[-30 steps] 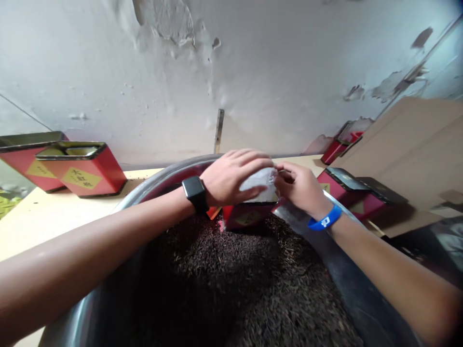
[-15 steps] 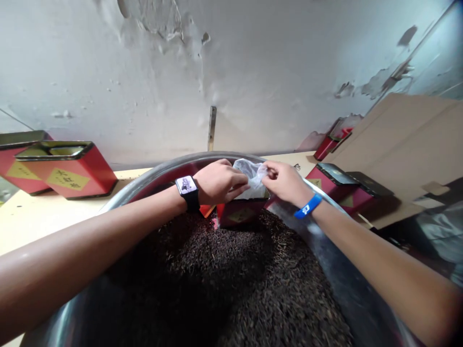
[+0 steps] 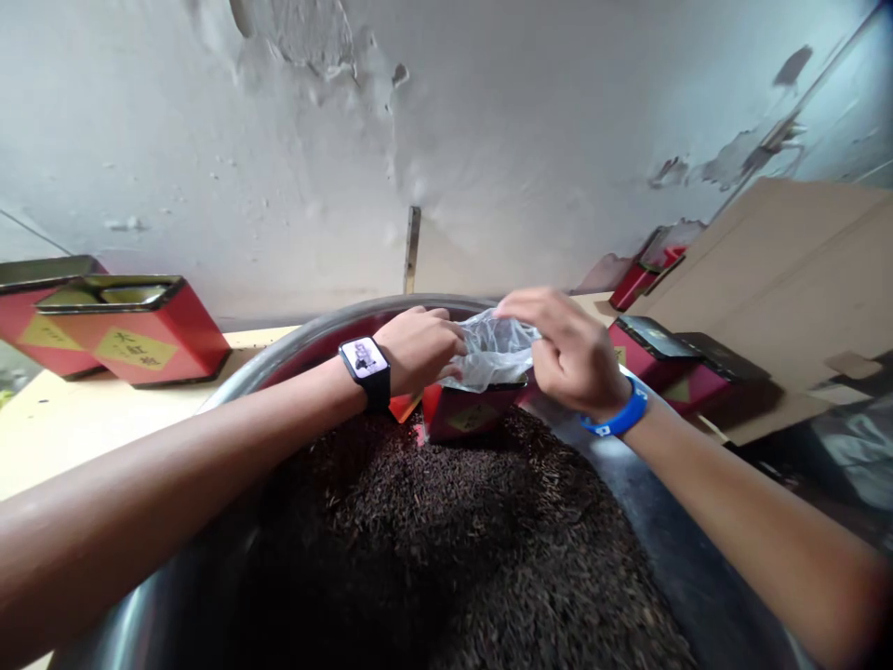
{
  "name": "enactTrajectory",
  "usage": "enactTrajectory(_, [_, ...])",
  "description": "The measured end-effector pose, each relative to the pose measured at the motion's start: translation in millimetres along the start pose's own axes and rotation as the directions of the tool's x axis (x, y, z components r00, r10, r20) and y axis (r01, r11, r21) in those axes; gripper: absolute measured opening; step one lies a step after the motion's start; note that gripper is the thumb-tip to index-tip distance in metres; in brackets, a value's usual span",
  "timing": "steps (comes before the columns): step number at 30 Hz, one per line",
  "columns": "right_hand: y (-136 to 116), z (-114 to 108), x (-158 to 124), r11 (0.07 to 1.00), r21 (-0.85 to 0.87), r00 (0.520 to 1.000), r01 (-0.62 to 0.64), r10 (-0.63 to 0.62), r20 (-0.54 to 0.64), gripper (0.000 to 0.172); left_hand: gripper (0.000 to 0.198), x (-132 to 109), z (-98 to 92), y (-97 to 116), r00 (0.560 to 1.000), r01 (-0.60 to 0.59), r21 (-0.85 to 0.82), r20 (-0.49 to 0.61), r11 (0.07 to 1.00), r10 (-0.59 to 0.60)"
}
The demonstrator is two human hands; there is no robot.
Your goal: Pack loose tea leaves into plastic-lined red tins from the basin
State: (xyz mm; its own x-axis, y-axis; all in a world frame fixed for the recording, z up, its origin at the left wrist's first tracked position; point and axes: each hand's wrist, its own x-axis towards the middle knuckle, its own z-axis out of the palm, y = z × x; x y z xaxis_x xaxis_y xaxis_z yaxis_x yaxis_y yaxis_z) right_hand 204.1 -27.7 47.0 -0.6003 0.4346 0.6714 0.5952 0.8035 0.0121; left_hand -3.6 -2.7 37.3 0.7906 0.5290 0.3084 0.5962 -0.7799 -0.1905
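Note:
A clear plastic bag (image 3: pixel 492 349) lines a red tin (image 3: pixel 471 414) with a yellow label, its mouth spread above the tin's rim. The tin stands upright on loose dark tea leaves (image 3: pixel 460 521) in a large round metal basin (image 3: pixel 279 349). My left hand (image 3: pixel 419 349), below a black watch, has its fingers closed on the bag's left edge. At the bag's right edge is my right hand (image 3: pixel 568 349), with a blue wristband behind it. Its upper fingers reach over the plastic while the lower ones curl against it; the fingertips are partly hidden.
Red tins with open tops (image 3: pixel 146 326) stand on the pale table (image 3: pixel 42 437) at left. More red tins (image 3: pixel 656 354) are at right, beside a cardboard box (image 3: pixel 788 298). An orange object (image 3: pixel 403 407) touches the tin's left side. A peeling wall (image 3: pixel 313 167) rises behind.
The bag's mouth has been pulled wider. My right hand has shifted right and turned, with its fingers now over the bag's edge. The left hand has moved slightly left.

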Motion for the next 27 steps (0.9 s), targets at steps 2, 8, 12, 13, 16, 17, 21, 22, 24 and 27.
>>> enactTrajectory(2, [-4.7, 3.1, 2.8, 0.996, 0.009, 0.985, 0.088, -0.088, 0.149, 0.043, 0.019, 0.0, 0.8, 3.2, 0.999, -0.035, 0.04, -0.018, 0.999, 0.036])
enactTrajectory(8, [-0.7, 18.8, 2.3, 0.856, -0.505, 0.845, -0.107, 0.346, 0.408, 0.035, 0.023, 4.5, 0.9, 10.0, 0.972, 0.214, 0.088, 0.082, 0.973, -0.221])
enactTrajectory(12, [1.7, 21.0, 0.3, 0.814, -0.563, 0.839, -0.146, 0.403, 0.365, 0.027, 0.031, 6.6, -0.4, 12.8, 0.937, 0.306, 0.101, 0.144, 0.947, -0.319])
enactTrajectory(13, [4.5, 21.6, -0.5, 0.831, -0.535, 0.839, -0.153, 0.395, 0.374, 0.03, 0.039, 6.2, 0.0, 12.1, 0.929, 0.318, 0.097, 0.167, 0.943, -0.331])
enactTrajectory(16, [18.8, 24.2, -2.6, 0.906, -0.39, 0.836, -0.164, 0.338, 0.432, 0.054, 0.059, 3.7, 3.5, 5.8, 0.921, 0.319, 0.068, 0.214, 0.945, -0.326])
enactTrajectory(17, [24.3, 24.8, -2.9, 0.926, -0.342, 0.831, -0.163, 0.316, 0.458, 0.06, 0.062, 2.8, 5.0, 3.0, 0.922, 0.315, 0.051, 0.223, 0.948, -0.318])
enactTrajectory(21, [40.1, 22.2, -1.9, 0.94, -0.25, 0.743, -0.234, 0.338, 0.577, 0.072, 0.07, 1.7, 9.2, -7.4, 0.928, 0.289, -0.043, 0.258, 0.956, -0.269])
enactTrajectory(22, [41.9, 20.2, -1.3, 0.934, -0.234, 0.709, -0.269, 0.357, 0.608, 0.073, 0.07, 1.9, 9.5, -9.5, 0.929, 0.278, -0.069, 0.272, 0.958, -0.25])
enactTrajectory(24, [43.7, 15.4, -0.2, 0.926, -0.19, 0.655, -0.327, 0.367, 0.66, 0.073, 0.071, 2.4, 9.4, -13.2, 0.929, 0.258, -0.119, 0.304, 0.959, -0.212])
enactTrajectory(27, [45.2, 8.5, 0.2, 0.917, -0.127, 0.609, -0.379, 0.35, 0.711, 0.075, 0.069, 1.6, 8.3, -17.2, 0.922, 0.244, -0.225, 0.356, 0.943, -0.153])
